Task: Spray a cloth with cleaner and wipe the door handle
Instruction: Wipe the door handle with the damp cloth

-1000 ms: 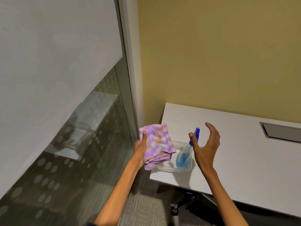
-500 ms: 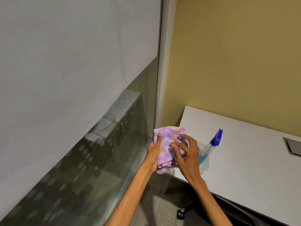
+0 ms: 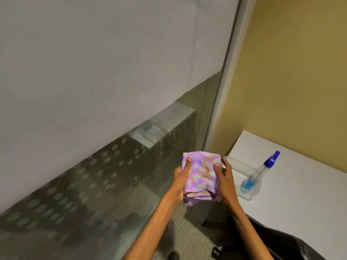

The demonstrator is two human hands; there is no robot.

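A folded pink and purple patterned cloth [image 3: 200,177] is held up in front of me, just left of the table's corner. My left hand [image 3: 183,178] grips its left side with the thumb on top. My right hand [image 3: 225,180] grips its right side, thumb pressed on the front. A clear spray bottle [image 3: 257,175] with a blue nozzle and blue liquid leans in a clear plastic tray [image 3: 239,167] to the right of my hands. No door handle is in view.
The white table [image 3: 300,194] stands at the right against a yellow wall [image 3: 291,72]. A glass partition [image 3: 93,184] with dotted frosting and a white covering fills the left. A black wheeled chair [image 3: 281,243] sits under the table over grey carpet.
My right hand left the spray bottle and took hold of the cloth's right side. My view swung left, so the table and bottle sit further right in the frame.
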